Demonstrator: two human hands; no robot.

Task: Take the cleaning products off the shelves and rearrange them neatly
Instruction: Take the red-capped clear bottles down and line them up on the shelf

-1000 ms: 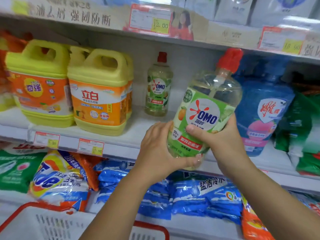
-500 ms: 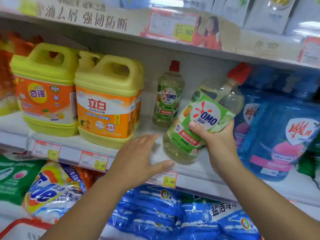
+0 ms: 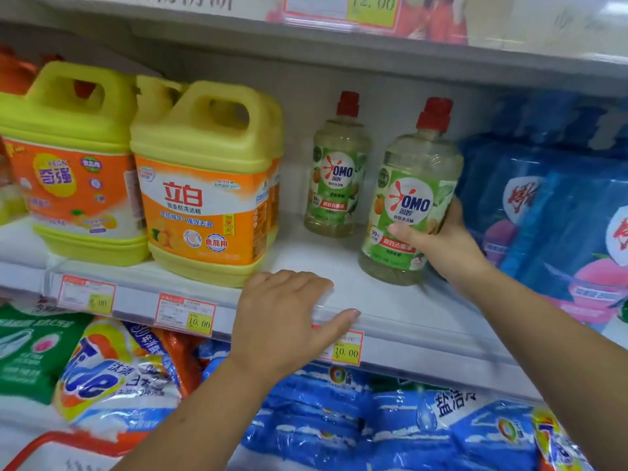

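The thumb [image 3: 406, 232] and fingers of the right hand [image 3: 445, 246] are being curled round the lower body of the clear plastic, red-capped OMO detergent bottle [image 3: 407, 178]. It is being steadied upright on the white shelf [image 3: 390, 311], label outward, near its twin bottle [image 3: 338, 178]. The left hand [image 3: 285, 317] is being rested on the shelf lip, fingers relaxed and holding nothing, seemingly for support.

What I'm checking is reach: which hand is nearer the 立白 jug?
Left. The left hand rests on the shelf edge just by the 立白 jug; the right hand grips an OMO bottle farther right.
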